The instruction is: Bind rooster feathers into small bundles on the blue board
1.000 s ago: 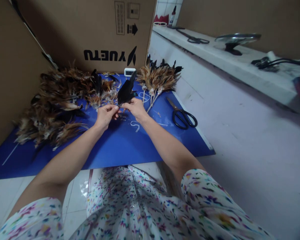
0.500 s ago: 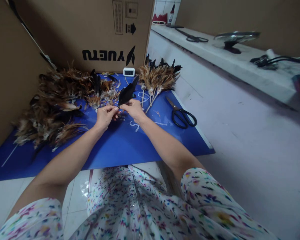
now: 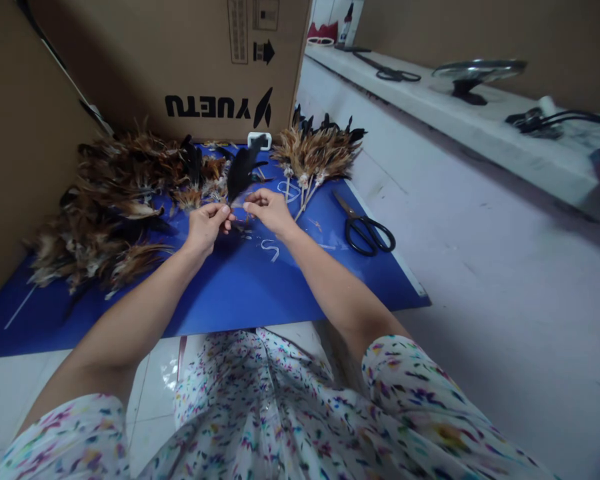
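Observation:
Pinched at its base between thumb and finger of my left hand [image 3: 207, 225], a black feather [image 3: 243, 172] stands upright with its tip pointing away from me. My right hand [image 3: 273, 210] is closed just to the right, its fingertips pinching a short, thin pale strip [image 3: 238, 205] that runs toward the feather's base. What the strip is made of cannot be told. Below the hands, a curled white strip [image 3: 270, 250] lies on the blue mat [image 3: 240, 293].
Brown feathers [image 3: 130, 173] pile up at the left. Several bound feather bunches on sticks [image 3: 313, 157] lie at the back right, near black-handled scissors [image 3: 367, 233]. A small white digital clock [image 3: 266, 141] stands before a cardboard box [image 3: 145, 53]. A ledge [image 3: 430, 100] runs along the right.
My hands have moved slightly apart, and the right no longer touches the feather's base. The feather now stands more upright and further left, with a pale strip visible between the hands.

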